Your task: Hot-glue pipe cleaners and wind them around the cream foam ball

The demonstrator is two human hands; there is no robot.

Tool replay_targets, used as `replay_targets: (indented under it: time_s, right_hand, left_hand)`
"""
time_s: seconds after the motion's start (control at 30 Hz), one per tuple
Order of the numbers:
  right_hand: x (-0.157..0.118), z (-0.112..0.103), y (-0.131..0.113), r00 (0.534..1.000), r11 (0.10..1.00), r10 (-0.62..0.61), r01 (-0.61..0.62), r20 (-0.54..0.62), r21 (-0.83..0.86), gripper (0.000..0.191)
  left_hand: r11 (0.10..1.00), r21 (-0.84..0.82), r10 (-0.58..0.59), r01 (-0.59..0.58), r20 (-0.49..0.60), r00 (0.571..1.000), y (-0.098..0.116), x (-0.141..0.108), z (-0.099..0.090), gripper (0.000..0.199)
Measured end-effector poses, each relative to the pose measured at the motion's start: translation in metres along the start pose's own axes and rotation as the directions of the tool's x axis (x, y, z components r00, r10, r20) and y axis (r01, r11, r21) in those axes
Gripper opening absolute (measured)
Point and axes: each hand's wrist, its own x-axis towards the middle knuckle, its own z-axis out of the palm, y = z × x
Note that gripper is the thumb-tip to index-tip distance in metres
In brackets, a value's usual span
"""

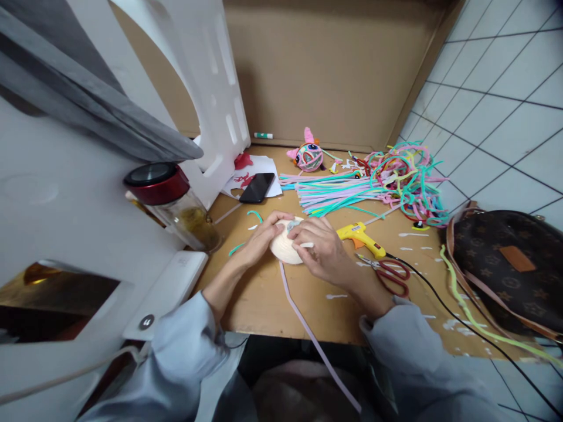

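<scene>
A round cream-coloured piece [284, 247] is between my hands above the wooden table. My left hand [263, 234] grips its left side, fingers curved over the top edge. My right hand [319, 243] is closed at its right side, with a small white stick [307, 245] between the fingers. Near my right fingertips a greyish patch shows on the piece; its detail is too small to tell. From under the piece a long pale purple strip [303, 322] runs down over the table's front edge.
Beyond my hands lie a phone [257, 187], purple and green stems [334, 193] and a pink figure [308, 157]. A yellow glue gun [363, 239], scissors [389, 274] and a brown bag [505, 269] are at right. A glass bottle [189, 217] stands left.
</scene>
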Motion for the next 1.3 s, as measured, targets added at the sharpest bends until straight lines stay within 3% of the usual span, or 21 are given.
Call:
replay_targets:
  time_s: [0.33,0.53,0.9,1.3]
  right_hand:
    - [-0.001,0.002,-0.002,0.999,0.999,-0.042,0.042,-0.006,-0.03,0.014]
    - [-0.002,0.001,-0.003,0.996,0.998,-0.062,0.063,-0.071,0.013,0.014]
    - [-0.005,0.002,0.01,0.987,0.971,0.118,-0.091,-0.111,0.223,0.007]
    - [-0.006,0.0,0.009,0.972,0.959,0.235,-0.228,-0.022,0.171,0.007]
  left_hand:
    - [0.995,-0.062,-0.083,0.079,-0.063,0.995,0.014,-0.001,0.009,0.043]
    - [0.991,-0.106,-0.091,0.084,-0.061,0.994,0.015,-0.002,0.01,0.042]
    - [0.991,-0.118,-0.063,0.056,-0.06,0.996,0.011,0.0,0.008,0.04]
    - [0.991,-0.123,-0.068,0.06,-0.068,0.995,0.013,0.0,0.008,0.04]
